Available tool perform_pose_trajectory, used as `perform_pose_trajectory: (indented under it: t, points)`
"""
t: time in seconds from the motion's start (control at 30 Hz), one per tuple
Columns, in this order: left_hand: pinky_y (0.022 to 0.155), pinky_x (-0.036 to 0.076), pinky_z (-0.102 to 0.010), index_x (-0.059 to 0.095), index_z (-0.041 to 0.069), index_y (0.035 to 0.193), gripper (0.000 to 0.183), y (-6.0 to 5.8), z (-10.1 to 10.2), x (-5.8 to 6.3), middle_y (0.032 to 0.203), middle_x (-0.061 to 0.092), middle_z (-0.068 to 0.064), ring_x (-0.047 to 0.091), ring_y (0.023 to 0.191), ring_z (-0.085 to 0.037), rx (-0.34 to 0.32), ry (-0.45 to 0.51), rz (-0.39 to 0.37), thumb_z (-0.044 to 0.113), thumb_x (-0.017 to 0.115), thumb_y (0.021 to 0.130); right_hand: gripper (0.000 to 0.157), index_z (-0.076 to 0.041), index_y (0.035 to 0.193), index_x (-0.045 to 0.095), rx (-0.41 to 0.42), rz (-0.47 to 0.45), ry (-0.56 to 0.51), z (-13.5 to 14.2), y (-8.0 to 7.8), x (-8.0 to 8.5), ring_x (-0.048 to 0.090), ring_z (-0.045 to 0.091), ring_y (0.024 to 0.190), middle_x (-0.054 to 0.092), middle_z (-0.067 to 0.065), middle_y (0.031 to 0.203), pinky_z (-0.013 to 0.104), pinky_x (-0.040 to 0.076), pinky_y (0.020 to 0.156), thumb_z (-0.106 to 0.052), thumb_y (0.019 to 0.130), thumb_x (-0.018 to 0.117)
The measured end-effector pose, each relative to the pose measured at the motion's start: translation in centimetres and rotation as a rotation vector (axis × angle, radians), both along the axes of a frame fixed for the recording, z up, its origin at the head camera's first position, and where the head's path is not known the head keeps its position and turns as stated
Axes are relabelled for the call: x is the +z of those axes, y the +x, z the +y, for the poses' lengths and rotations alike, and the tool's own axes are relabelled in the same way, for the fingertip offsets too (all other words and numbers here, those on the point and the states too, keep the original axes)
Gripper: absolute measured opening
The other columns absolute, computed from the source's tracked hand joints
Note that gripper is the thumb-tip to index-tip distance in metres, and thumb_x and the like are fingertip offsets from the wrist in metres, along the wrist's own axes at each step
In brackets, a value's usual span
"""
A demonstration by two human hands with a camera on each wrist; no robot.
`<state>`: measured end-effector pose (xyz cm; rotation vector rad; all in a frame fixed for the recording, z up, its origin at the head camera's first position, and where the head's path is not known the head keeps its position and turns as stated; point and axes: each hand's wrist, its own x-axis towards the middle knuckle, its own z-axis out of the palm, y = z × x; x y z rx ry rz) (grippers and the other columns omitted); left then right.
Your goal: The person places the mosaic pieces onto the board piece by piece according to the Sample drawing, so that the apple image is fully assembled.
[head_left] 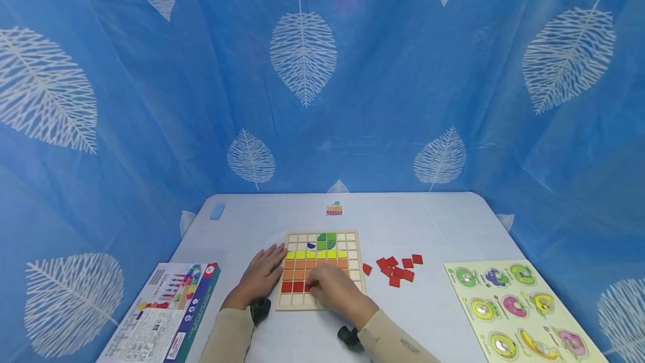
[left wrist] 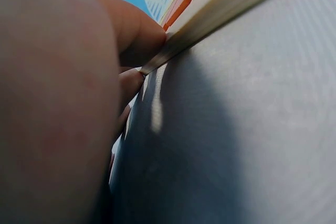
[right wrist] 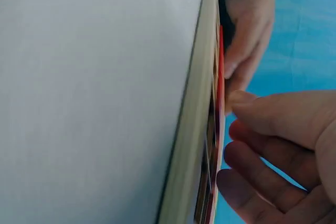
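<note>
A wooden grid board point(head_left: 297, 299) lies on the table, partly filled with yellow, orange and red tiles, plus green pieces and a small dark blue piece near the top. My left hand point(head_left: 262, 273) rests along its left edge, fingers extended; in the left wrist view the fingertips point(left wrist: 152, 38) touch the board's side. Over the lower middle of the grid, my right hand point(head_left: 337, 290) has its thumb and curled fingers at a red square tile point(head_left: 307, 287) in the red row. Its palm side hides cells to the right.
Several loose red tiles point(head_left: 395, 270) lie right of the board. A small picture card point(head_left: 335, 208) is behind it. A blue block point(head_left: 217, 211) sits at back left, a printed box point(head_left: 161, 312) at front left, a fruit puzzle board point(head_left: 519, 312) at front right.
</note>
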<state>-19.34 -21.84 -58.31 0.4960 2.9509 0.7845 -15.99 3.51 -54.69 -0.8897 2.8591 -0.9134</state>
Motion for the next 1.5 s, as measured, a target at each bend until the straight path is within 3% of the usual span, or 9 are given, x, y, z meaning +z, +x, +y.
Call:
perform_pose_trajectory:
  t: [0.13,0.27,0.43,0.63,0.93,1.1,1.27,1.5]
  points:
    - [0.127,0.013,-0.053,0.047,0.008,0.16,0.054,0.1,0.1,0.0,0.167,0.038,-0.008,0.023,0.157,-0.031,0.002,0.012,-0.002,0.026,0.056,0.11,0.009,-0.011,0.102,0.082,-0.062,0.031,-0.067,2.3,-0.4,0.2,0.062,0.007,0.086,0.071,-0.009,0.094,0.03,0.059,0.081,-0.008,0.093,0.082]
    - [0.127,0.013,-0.053,0.047,0.009,0.16,0.054,0.0,0.1,0.1,0.167,0.037,-0.008,0.023,0.157,-0.031,0.007,0.009,0.009,0.026,0.056,0.11,0.011,-0.008,0.102,0.081,-0.186,0.066,-0.091,5.6,-1.8,0.4,0.067,0.017,0.097,0.073,-0.001,0.102,0.038,0.061,0.088,-0.006,0.092,0.083]
    - [0.126,0.014,-0.054,0.048,0.008,0.159,0.053,0.1,0.0,0.2,0.167,0.038,-0.01,0.024,0.156,-0.033,0.004,0.002,0.016,0.025,0.057,0.109,0.018,-0.007,0.102,0.078,-0.336,0.026,-0.016,9.7,-3.3,0.2,0.067,0.028,0.108,0.073,0.005,0.107,0.046,0.057,0.097,0.001,0.087,0.083]
    - [0.127,0.013,-0.053,0.047,0.008,0.16,0.053,0.2,-0.1,0.1,0.167,0.037,-0.009,0.023,0.157,-0.032,0.006,0.006,0.002,0.025,0.056,0.11,0.025,-0.009,0.103,0.078,-0.389,-0.062,0.067,12.7,-3.6,-0.4,0.063,0.026,0.102,0.07,0.004,0.106,0.046,0.057,0.095,-0.003,0.081,0.087]
    - [0.127,0.013,-0.053,0.047,0.007,0.159,0.053,0.2,0.0,-0.1,0.167,0.037,-0.009,0.023,0.157,-0.032,0.007,0.015,0.017,0.025,0.056,0.11,0.023,-0.009,0.102,0.079,-0.393,-0.078,0.081,13.6,-4.0,-0.3,0.065,0.022,0.094,0.068,0.001,0.097,0.045,0.059,0.092,-0.005,0.082,0.088]
    - [0.126,0.014,-0.055,0.049,0.006,0.158,0.052,0.2,0.0,-0.2,0.166,0.038,-0.011,0.024,0.156,-0.034,-0.008,0.013,0.029,0.023,0.056,0.11,0.027,-0.007,0.105,0.078,-0.44,-0.09,0.085,13.6,-3.8,-0.4,0.064,0.024,0.096,0.068,0.006,0.102,0.046,0.059,0.093,-0.005,0.081,0.089]
    - [0.126,0.015,-0.056,0.049,0.006,0.158,0.052,0.1,-0.1,-0.2,0.166,0.039,-0.012,0.025,0.156,-0.035,-0.02,0.023,0.035,0.023,0.056,0.11,0.025,-0.006,0.102,0.077,-0.494,-0.085,0.113,13.7,-3.9,-0.7,0.059,0.023,0.087,0.064,0.005,0.094,0.041,0.06,0.085,-0.007,0.08,0.09]
    - [0.127,0.014,-0.054,0.047,0.008,0.16,0.054,0.2,0.0,0.1,0.167,0.037,-0.01,0.023,0.157,-0.032,-0.004,0.013,0.008,0.026,0.056,0.11,0.026,-0.005,0.103,0.076,-0.503,-0.091,0.113,13.7,-3.9,-0.6,0.058,0.022,0.083,0.064,0.005,0.092,0.039,0.06,0.079,-0.007,0.08,0.089]
